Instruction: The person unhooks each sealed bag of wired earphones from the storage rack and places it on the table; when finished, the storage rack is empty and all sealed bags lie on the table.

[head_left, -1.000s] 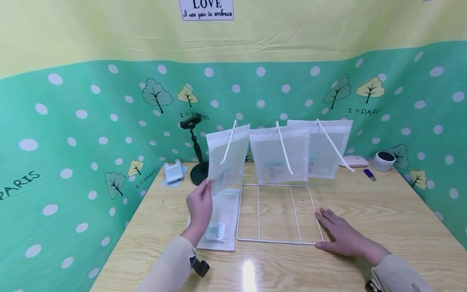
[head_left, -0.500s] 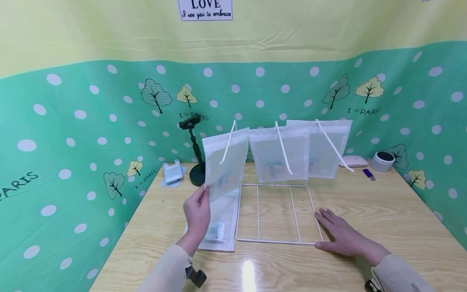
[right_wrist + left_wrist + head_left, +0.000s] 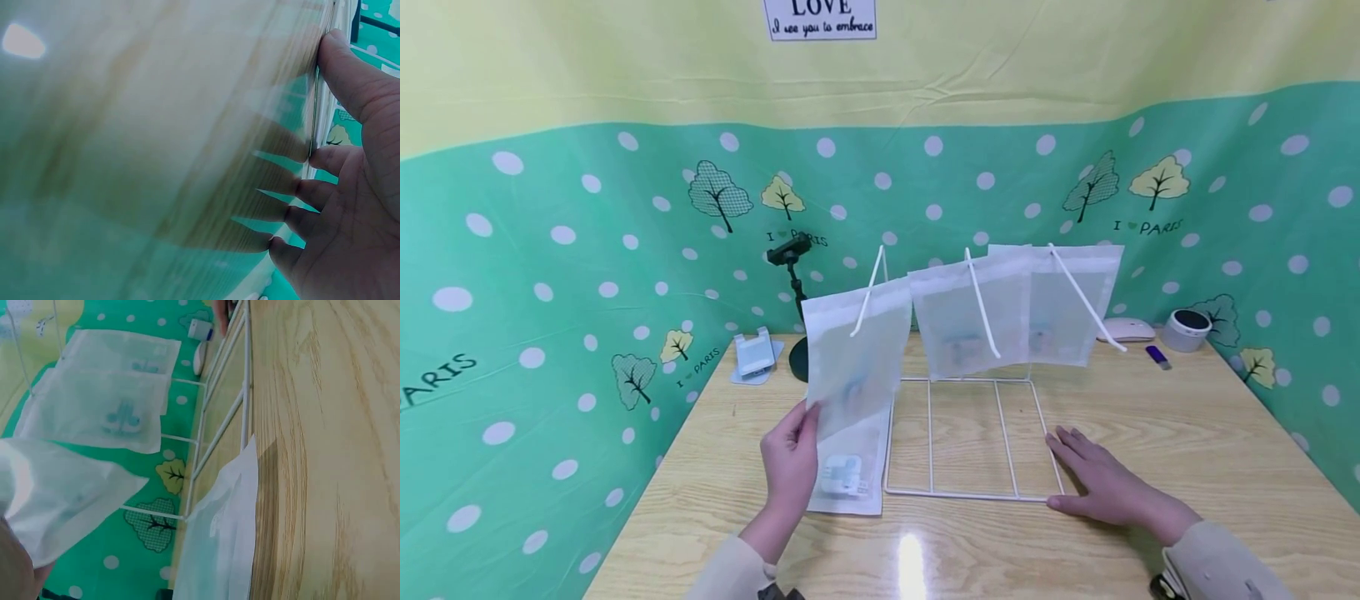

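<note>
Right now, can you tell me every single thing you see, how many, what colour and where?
Hanging packets: three, whitish, at the rack's three prongs
Flat packet: one, whitish, on the table left of the rack
Wire rack: one, white, centre
Pale holder: one, light blue, far left
Stand: one, black, behind the left hanging packet
Mouse: one, whitish, back right
Round device: one, white with dark top, beside the mouse
Small stick: one, purple, before them
Table: one, light wood, below
Backdrop: one, yellow over green, behind
Sleeves: two, beige, bottom
Left hand: one, bare, pinching the left hanging packet
Right hand: one, bare, at the rack's right edge
</note>
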Demonstrator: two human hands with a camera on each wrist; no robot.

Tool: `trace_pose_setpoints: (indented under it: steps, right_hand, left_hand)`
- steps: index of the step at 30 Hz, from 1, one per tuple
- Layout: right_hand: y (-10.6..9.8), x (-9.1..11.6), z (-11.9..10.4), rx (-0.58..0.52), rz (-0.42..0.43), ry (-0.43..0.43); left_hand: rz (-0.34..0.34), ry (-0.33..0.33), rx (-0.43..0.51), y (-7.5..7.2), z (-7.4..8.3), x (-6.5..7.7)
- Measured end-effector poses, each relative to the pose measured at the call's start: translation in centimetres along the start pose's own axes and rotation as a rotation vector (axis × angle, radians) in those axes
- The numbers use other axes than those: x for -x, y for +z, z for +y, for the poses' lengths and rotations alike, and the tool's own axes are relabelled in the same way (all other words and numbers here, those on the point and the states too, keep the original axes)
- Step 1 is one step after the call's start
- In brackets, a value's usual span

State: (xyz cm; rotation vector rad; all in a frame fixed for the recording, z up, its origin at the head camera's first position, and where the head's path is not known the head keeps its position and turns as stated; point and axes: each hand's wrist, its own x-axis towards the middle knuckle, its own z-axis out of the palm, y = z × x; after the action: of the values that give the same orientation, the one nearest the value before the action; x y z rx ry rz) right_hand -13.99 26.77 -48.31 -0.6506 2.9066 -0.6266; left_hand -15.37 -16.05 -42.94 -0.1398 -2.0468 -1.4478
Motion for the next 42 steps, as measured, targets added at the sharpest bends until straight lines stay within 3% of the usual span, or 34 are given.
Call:
trace_pose_setpoints:
  steps: [11,17,25,30,35,39,42]
  right_hand:
    - [0.1,0.1,0.3,-0.009,0.014,-0.026]
    - [0.2,0.1,0.5,-0.013,0.020,-0.041]
    - [0.2,0.1,0.4,-0.012,0.010,-0.029]
    - [0.1,0.1,0.4,-0.013,0.009,-0.031]
    - [0.1,0.0,0.4,-0.008,0.008,-0.032]
    - [0.2,0.0,0.5,-0.007,0.008,-0.034]
    - [0.2,0.0,0.6,-0.005,0.015,-0.032]
  left_hand:
    - [-0.037,-0.140,0.141,-2.5,1.6,0.8]
    - [-0.040,-0.105,0.187,-3.8,2.3,1.3]
    - [-0.093,-0.031,0.342,-5.7,3.2,1.2]
    - [-0.070,-0.007,0.427,-7.4,3.4,0.2]
    - [-0.068,-0.067,0.575,-9.7,2.8,-1.9]
    - [-0.082,-0.101,0.752,-11.7,1.2,-3.7]
    - [-0.076,-0.130,0.805,-13.4,-0.5,-4.7]
